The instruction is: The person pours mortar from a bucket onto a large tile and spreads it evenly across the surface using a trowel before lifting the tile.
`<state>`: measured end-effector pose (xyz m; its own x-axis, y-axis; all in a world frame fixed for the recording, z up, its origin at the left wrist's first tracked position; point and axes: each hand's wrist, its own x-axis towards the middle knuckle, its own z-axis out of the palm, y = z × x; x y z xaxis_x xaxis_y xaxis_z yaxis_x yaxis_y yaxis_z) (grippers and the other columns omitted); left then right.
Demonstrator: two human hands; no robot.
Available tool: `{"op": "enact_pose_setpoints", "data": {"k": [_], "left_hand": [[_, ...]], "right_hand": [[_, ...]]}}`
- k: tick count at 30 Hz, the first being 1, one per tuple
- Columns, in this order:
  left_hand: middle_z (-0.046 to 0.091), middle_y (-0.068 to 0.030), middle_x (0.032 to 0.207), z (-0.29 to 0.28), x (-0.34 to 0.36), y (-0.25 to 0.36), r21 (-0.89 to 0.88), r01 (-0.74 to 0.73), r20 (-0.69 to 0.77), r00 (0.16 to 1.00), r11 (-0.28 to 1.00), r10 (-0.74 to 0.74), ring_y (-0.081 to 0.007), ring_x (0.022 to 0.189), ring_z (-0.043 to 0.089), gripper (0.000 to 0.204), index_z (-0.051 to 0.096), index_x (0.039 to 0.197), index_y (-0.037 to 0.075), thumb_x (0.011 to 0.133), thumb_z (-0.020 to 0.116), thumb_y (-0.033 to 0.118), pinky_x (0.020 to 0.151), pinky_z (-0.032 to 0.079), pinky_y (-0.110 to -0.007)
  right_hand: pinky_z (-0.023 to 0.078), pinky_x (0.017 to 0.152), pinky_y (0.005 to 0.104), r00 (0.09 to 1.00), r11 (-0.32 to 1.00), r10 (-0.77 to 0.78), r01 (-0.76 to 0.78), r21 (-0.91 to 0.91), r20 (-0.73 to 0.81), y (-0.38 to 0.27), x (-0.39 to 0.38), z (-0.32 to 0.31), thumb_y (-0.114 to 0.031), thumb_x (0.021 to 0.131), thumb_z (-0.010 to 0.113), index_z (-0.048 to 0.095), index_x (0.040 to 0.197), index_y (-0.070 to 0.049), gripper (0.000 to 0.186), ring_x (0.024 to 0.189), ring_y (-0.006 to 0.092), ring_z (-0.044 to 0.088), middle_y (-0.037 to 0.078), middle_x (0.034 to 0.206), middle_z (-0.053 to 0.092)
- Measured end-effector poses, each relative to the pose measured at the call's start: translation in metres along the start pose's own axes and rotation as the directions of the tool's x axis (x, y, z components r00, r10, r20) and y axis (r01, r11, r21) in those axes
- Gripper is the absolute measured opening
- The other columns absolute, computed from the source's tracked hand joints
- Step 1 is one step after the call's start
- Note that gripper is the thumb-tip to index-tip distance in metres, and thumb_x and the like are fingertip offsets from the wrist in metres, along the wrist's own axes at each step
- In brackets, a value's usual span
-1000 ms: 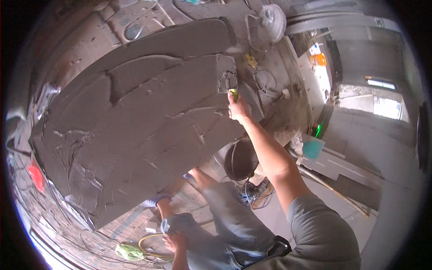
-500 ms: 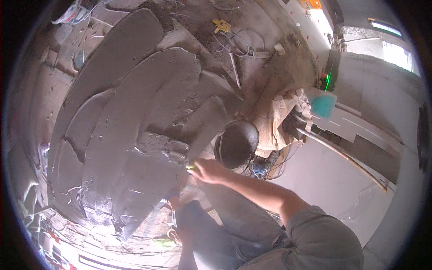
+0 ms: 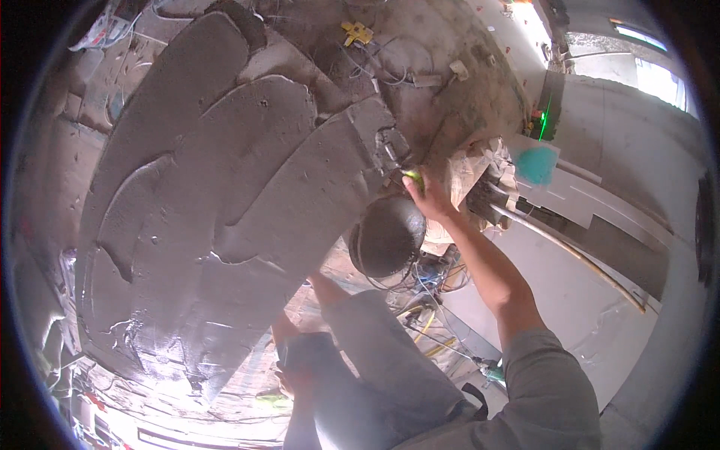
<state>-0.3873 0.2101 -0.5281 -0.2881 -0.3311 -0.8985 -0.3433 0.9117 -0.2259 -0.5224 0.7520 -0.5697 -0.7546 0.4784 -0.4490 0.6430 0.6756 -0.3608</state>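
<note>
A large slab [image 3: 187,210] coated with wet grey mortar, ridged with curved sweep marks, spans the left half of the head view. My right hand [image 3: 426,193] is closed on the green handle of a trowel [image 3: 386,139], whose mortar-smeared blade lies on the slab's upper right part. Just below that hand sits a round dark bucket [image 3: 386,236] beside the slab's edge. Low in the view, my left hand [image 3: 289,379] is at my left leg, its fingers hazy and hard to make out.
Crumpled brown paper sacks [image 3: 480,169], a long pole [image 3: 570,251] and white boards [image 3: 532,300] lie to the right, near a green laser light [image 3: 544,120]. Cables [image 3: 442,277] run beside the bucket. A yellow plastic object [image 3: 356,34] and wires lie at the top.
My right hand and trowel swept down-left, then back up-right over the last half second. The view has shifted since the earliest frame, and fresh curved marks show in the mortar.
</note>
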Motion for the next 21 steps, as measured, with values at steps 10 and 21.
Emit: {"op": "enact_pose_setpoints", "data": {"k": [10, 21], "left_hand": [[0.044, -0.0327, 0.142, -0.005, 0.010, -0.015, -0.056, 0.010, 0.064, 0.998, 0.998, -0.006, -0.0475, 0.126, 0.052, 0.073, 0.031, 0.147, 0.002, 0.089, 0.063, 0.034, 0.104, 0.043, -0.053], [0.042, -0.0319, 0.143, -0.010, 0.002, 0.003, -0.073, 0.082, 0.120, 0.990, 0.994, -0.073, -0.0484, 0.128, 0.049, 0.074, 0.028, 0.149, 0.004, 0.089, 0.061, 0.032, 0.107, 0.038, -0.056]], "right_hand": [[0.050, 0.083, 0.0531, 0.959, 0.995, 0.059, -0.078, -0.057, -0.278, -0.006, -0.002, -0.004, -0.049, 0.098, 0.055, 0.055, 0.119, 0.002, 0.055, 0.095, 0.0495, 0.064, 0.028, 0.100, 0.067], [0.047, 0.045, 0.0354, 0.975, 0.873, -0.011, -0.098, 0.478, 0.222, -0.193, 0.101, 0.023, -0.053, 0.102, 0.048, 0.053, 0.117, -0.009, 0.046, 0.050, 0.0179, 0.057, 0.004, 0.070, 0.059]]}}
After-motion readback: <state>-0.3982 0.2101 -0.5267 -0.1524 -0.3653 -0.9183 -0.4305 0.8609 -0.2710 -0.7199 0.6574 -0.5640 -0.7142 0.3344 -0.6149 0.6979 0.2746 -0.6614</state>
